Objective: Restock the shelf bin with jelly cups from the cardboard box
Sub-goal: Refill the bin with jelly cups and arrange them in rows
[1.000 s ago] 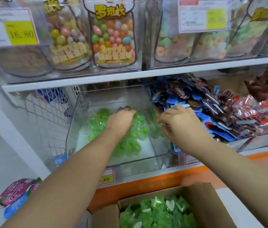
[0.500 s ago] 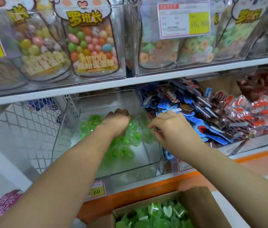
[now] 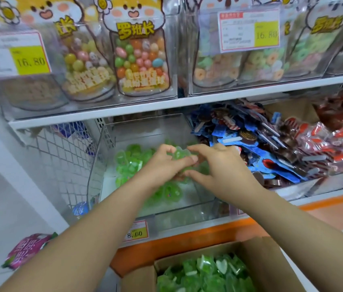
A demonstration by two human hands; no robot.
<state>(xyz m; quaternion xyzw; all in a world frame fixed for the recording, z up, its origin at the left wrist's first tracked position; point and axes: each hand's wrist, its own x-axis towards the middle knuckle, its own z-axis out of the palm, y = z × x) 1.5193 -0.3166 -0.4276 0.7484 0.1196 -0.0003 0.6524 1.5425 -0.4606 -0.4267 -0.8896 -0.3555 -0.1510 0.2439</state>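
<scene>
A clear plastic shelf bin (image 3: 179, 216) sits on the lower shelf with several green jelly cups (image 3: 128, 160) lying inside. My left hand (image 3: 162, 165) and my right hand (image 3: 223, 167) meet above the middle of the bin. Between them is a green jelly cup (image 3: 179, 153); the left fingers curl round it and the right index finger and thumb pinch at it from the right. More cups under the hands are partly hidden. The open cardboard box (image 3: 271, 264) stands below the shelf, full of green jelly cups (image 3: 204, 272).
Right of the bin is a heap of blue and brown wrapped lollipops (image 3: 256, 148), then red sweets (image 3: 339, 144). A wire mesh divider (image 3: 61, 165) stands to the left. Candy bags (image 3: 143, 57) fill the upper shelf. A pink packet (image 3: 27, 249) lies at lower left.
My left hand has lifted off the cups and turned towards the right one. My right hand has moved left from the bin's right wall, and the two now hold a cup between them.
</scene>
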